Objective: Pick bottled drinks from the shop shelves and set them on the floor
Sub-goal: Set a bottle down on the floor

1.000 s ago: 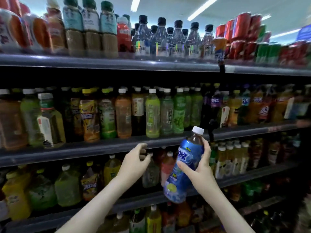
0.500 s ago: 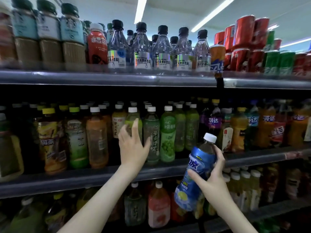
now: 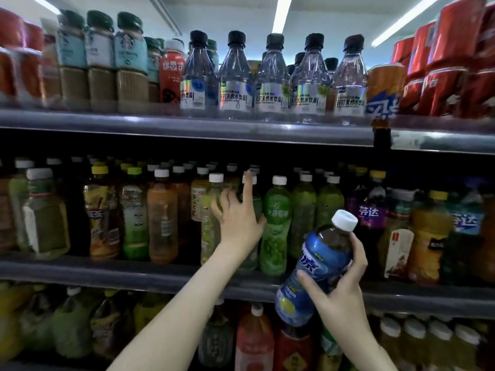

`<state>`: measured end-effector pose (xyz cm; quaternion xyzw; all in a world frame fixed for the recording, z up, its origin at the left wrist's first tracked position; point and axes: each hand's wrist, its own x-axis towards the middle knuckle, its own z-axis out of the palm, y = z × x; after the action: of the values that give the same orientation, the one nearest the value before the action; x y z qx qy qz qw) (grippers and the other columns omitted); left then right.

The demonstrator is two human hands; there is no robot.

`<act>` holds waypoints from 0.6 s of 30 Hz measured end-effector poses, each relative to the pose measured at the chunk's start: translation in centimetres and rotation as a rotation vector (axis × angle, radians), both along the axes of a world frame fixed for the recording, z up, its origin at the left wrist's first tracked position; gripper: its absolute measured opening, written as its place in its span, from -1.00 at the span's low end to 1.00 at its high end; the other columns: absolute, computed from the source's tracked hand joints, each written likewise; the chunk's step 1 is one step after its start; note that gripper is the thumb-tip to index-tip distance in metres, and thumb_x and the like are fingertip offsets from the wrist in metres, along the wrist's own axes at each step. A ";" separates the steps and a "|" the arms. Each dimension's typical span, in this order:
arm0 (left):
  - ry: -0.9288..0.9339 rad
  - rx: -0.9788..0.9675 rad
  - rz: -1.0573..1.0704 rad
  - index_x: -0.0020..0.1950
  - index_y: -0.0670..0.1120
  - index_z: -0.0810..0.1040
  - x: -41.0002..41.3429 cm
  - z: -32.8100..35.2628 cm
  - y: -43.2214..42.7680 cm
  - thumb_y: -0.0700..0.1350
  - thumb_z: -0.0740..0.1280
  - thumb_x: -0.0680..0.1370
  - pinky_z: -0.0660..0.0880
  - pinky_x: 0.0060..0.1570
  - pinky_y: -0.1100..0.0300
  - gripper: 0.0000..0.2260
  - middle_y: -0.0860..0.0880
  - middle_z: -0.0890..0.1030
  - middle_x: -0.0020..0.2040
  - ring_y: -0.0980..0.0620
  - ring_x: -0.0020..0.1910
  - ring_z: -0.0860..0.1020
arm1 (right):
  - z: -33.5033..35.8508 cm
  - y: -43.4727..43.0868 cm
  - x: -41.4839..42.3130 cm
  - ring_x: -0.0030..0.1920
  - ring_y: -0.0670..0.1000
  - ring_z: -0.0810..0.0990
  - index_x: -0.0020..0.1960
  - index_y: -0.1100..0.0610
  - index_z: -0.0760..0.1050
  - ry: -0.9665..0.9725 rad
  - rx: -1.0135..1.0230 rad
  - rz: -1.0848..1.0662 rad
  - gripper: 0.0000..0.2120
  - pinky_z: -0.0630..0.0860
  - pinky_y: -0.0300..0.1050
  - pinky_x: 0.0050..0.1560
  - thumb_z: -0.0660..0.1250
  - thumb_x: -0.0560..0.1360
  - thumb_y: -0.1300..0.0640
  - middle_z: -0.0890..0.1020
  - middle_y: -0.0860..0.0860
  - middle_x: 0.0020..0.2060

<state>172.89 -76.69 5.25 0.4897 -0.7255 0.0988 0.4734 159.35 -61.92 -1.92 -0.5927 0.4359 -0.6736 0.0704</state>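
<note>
So the top shelf (image 3: 187,127) has a row of water bottles (image 3: 273,84) in the middle and stacked cans (image 3: 442,62) to their right. The middle shelf (image 3: 107,271) below is packed several rows deep with drink bottles (image 3: 162,223). The left hand (image 3: 238,223) is in front of its front row, near centre. The right hand (image 3: 340,287) holds a tilted bottle (image 3: 313,269) lower right, before the shelf edge.

Dark grey metal shelves (image 3: 187,128) in tiers; pale ceiling (image 3: 227,12); long fluorescent tube lights (image 3: 281,12) overhead.
</note>
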 end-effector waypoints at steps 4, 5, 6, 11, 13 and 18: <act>0.237 -0.177 -0.235 0.52 -0.06 0.05 0.9 -1.4 1.3 -0.03 0.52 0.35 0.22 0.24 0.03 -0.11 -0.19 0.35 0.15 -0.11 0.17 0.29 | 0.3 -0.9 0.2 0.20 -0.28 0.49 0.39 -0.45 -0.04 -0.023 -0.087 -0.050 -0.12 0.48 -0.38 0.13 0.45 0.30 -0.08 0.30 -0.51 0.22; 0.283 -0.219 -0.303 0.50 -0.05 0.04 1.3 -2.4 1.8 -0.06 0.53 0.35 0.24 0.25 0.18 -0.11 -0.15 0.32 0.19 -0.04 0.19 0.30 | 0.4 -1.2 0.5 0.20 -0.27 0.50 0.39 -0.44 -0.04 -0.035 -0.120 -0.067 -0.12 0.49 -0.36 0.14 0.45 0.30 -0.07 0.30 -0.50 0.23; 0.334 -0.214 -0.358 0.51 -0.01 0.02 1.8 -3.4 2.3 -0.04 0.54 0.36 0.24 0.27 0.31 -0.10 -0.10 0.29 0.25 0.03 0.24 0.30 | 0.5 -1.6 0.9 0.19 -0.26 0.51 0.39 -0.43 -0.04 -0.047 -0.158 -0.086 -0.11 0.48 -0.37 0.15 0.45 0.30 -0.05 0.30 -0.50 0.23; 0.586 0.138 -0.417 0.19 0.49 0.10 5.4 -6.4 3.6 0.23 0.49 0.32 0.42 -0.08 0.50 -0.35 0.23 0.53 0.11 0.28 0.08 0.54 | 0.8 -3.7 3.5 0.24 -0.30 0.45 0.46 -0.24 -0.10 -0.025 -0.364 -0.242 -0.07 0.42 -0.46 0.14 0.45 0.39 0.20 0.23 -0.39 0.34; 0.654 0.178 -0.469 0.10 0.45 0.20 6.8 -6.9 3.3 0.20 0.51 0.30 0.40 -0.19 0.57 -0.43 0.25 0.55 -0.01 0.38 -0.02 0.54 | 0.7 -4.5 4.7 0.27 -0.32 0.41 0.47 -0.14 -0.11 0.002 -0.417 -0.312 -0.06 0.39 -0.48 0.15 0.45 0.40 0.29 0.19 -0.37 0.37; 0.743 0.158 -0.538 0.11 0.22 0.33 10.3 -6.3 3.8 0.19 0.51 0.27 0.42 -0.13 0.54 -0.48 0.16 0.60 0.00 0.35 -0.02 0.56 | 1.5 -6.3 7.6 0.26 -0.23 0.45 0.48 -0.20 -0.13 -0.034 -0.443 -0.361 -0.06 0.42 -0.38 0.21 0.41 0.42 0.29 0.25 -0.17 0.38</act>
<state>183.24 -72.88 -1.07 0.3210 -0.6132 -0.2651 0.6714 166.96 -68.21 -0.46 -0.4950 0.3753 -0.7639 -0.1748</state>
